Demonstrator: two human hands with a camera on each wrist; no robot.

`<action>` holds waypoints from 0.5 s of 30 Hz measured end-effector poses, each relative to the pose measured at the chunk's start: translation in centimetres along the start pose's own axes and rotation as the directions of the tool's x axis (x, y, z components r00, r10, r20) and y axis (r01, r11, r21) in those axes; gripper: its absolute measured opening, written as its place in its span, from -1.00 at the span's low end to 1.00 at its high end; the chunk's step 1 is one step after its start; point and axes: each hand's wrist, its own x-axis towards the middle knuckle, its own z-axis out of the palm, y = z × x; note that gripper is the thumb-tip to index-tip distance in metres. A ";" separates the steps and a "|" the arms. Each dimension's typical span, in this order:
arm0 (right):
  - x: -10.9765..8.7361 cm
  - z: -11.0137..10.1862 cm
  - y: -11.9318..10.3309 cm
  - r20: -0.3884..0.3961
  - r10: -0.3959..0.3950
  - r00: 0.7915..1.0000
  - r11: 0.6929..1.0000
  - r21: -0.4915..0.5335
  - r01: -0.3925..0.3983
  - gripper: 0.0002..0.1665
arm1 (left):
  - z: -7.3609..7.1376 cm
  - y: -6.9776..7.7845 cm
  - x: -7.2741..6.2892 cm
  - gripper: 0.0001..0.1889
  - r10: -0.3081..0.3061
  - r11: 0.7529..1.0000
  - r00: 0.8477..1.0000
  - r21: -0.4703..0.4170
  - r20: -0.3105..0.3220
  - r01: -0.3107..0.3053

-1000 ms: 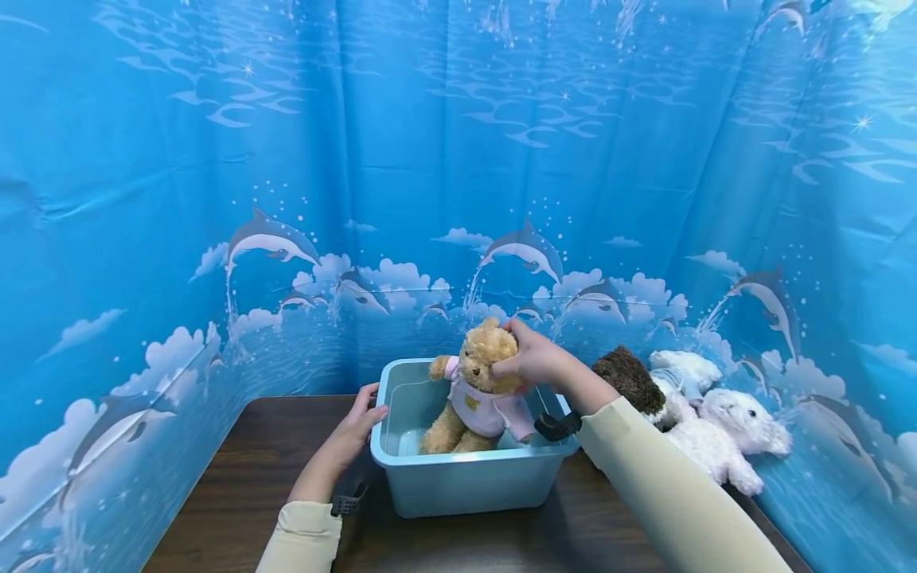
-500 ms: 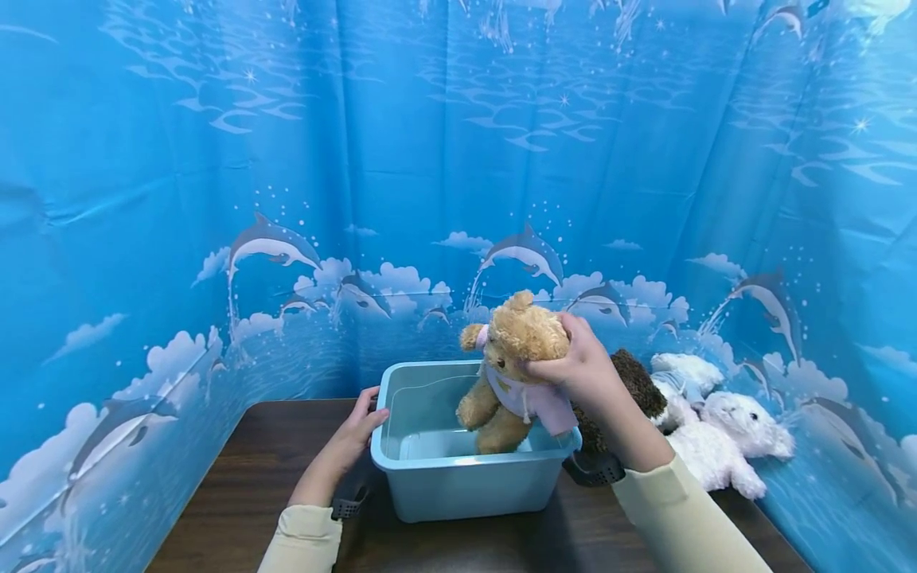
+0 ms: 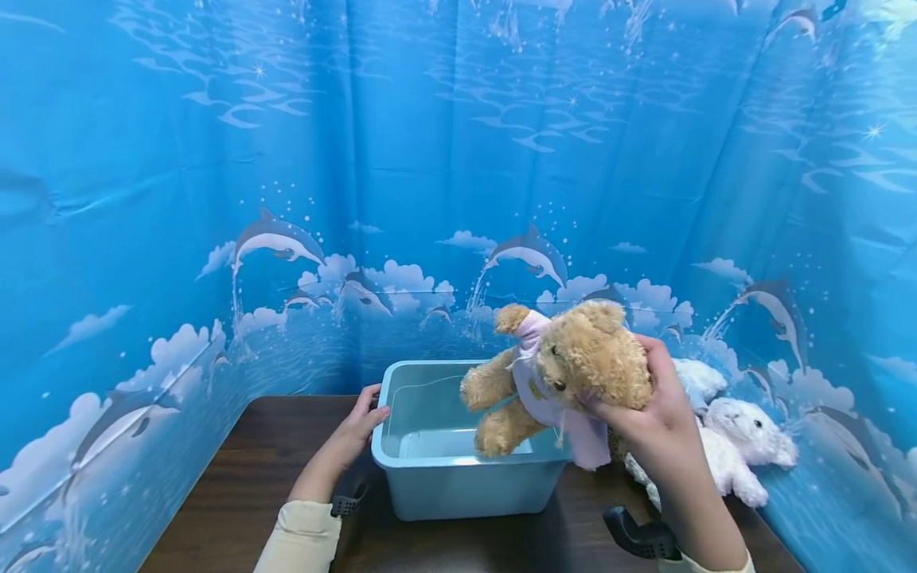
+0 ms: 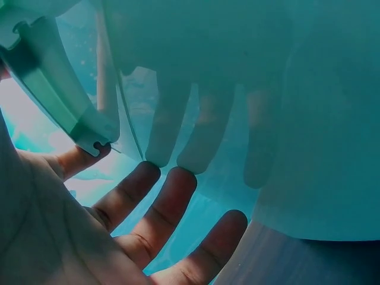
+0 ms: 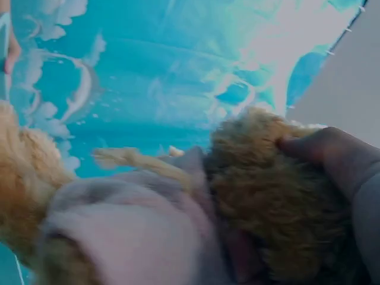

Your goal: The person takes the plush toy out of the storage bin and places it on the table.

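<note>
My right hand [image 3: 662, 414] grips a tan teddy bear [image 3: 533, 374] in a pale pink top by the back of its head. Tilted to the side, the bear hangs over the right rim of a light blue plastic bin [image 3: 473, 493], its legs over the opening. In the right wrist view the furry head [image 5: 273, 196] and the pink top [image 5: 136, 231] fill the lower part. On the bin's left side, my left hand [image 3: 358, 434] holds the rim with its thumb on the edge. The left wrist view shows fingertips [image 4: 181, 178] against the bin's outer wall [image 4: 320, 148].
White plush toys [image 3: 741, 446] lie at the right end of the dark wooden table [image 3: 251, 477], partly behind my right hand. A blue dolphin-print curtain [image 3: 430, 159] hangs behind and around the table.
My right hand has lifted the teddy bear up and to the right, from inside the bin to over its right rim, tipping it sideways. The left hand and bin stay in place.
</note>
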 end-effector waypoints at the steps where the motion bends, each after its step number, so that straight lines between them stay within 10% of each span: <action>1: -0.4 -0.3 -0.2 -0.042 0.011 0.999 0.999 0.045 -0.009 -0.01 | 0.0 0.0 0.0 -0.28 0.000 1.000 1.000 0.001 -0.002 0.000; 9: -2.3 -3.5 0.5 -0.429 0.006 0.904 0.889 0.416 0.192 0.11 | 0.3 0.2 0.1 -0.30 0.040 0.999 0.999 -0.004 0.004 -0.040; 15: -2.9 -6.4 3.2 -0.682 -0.153 0.716 0.794 0.347 0.500 -0.08 | 0.1 0.2 0.2 -0.30 0.016 1.000 1.000 0.004 -0.005 -0.015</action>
